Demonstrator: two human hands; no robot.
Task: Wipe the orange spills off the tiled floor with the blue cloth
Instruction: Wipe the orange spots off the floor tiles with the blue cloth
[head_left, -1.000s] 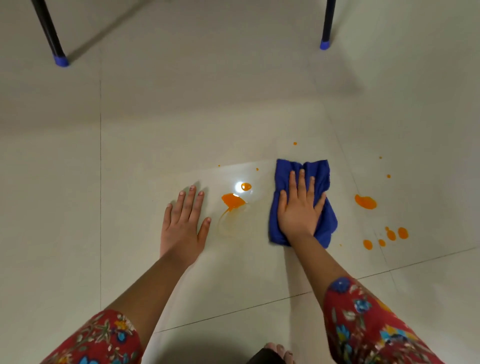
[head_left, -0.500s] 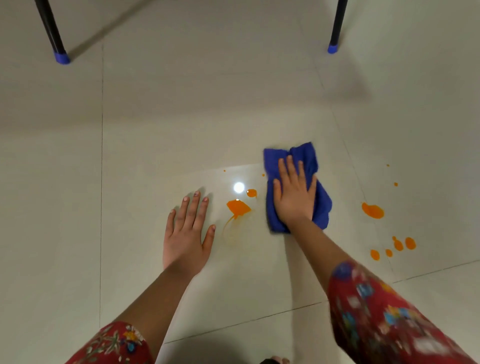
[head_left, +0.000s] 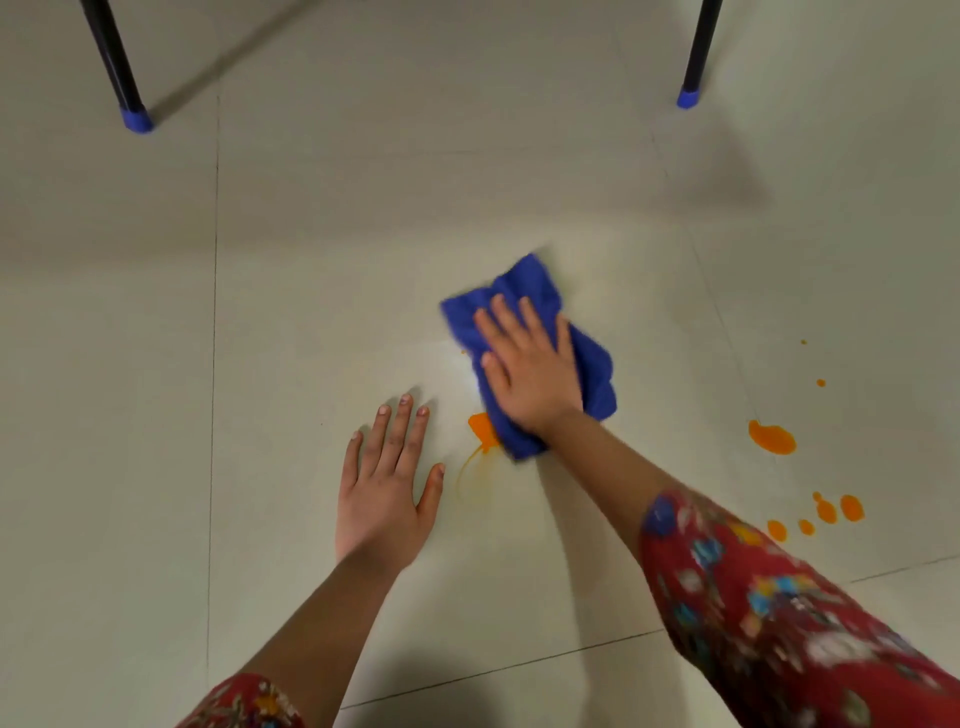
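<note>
My right hand (head_left: 527, 364) presses flat, fingers straight, on the crumpled blue cloth (head_left: 592, 364) on the pale tiled floor (head_left: 311, 234). The cloth's near edge covers part of an orange puddle (head_left: 480, 426) with a thin curved tail toward me. My left hand (head_left: 387, 483) rests flat on the floor, fingers spread, just left of that puddle. To the right lie a larger orange blot (head_left: 772, 437), a cluster of orange drops (head_left: 826, 512) and two tiny specks (head_left: 821, 383).
Two black furniture legs with blue caps stand at the back, one at the left (head_left: 135, 118), one at the right (head_left: 688, 97). Grout lines cross the floor at the left and near me. My floral red sleeves (head_left: 769, 613) fill the lower right.
My right hand has slid the cloth left and turned it, over the small orange drop and onto the puddle's edge. The left hand stayed planted. The view shifted slightly.
</note>
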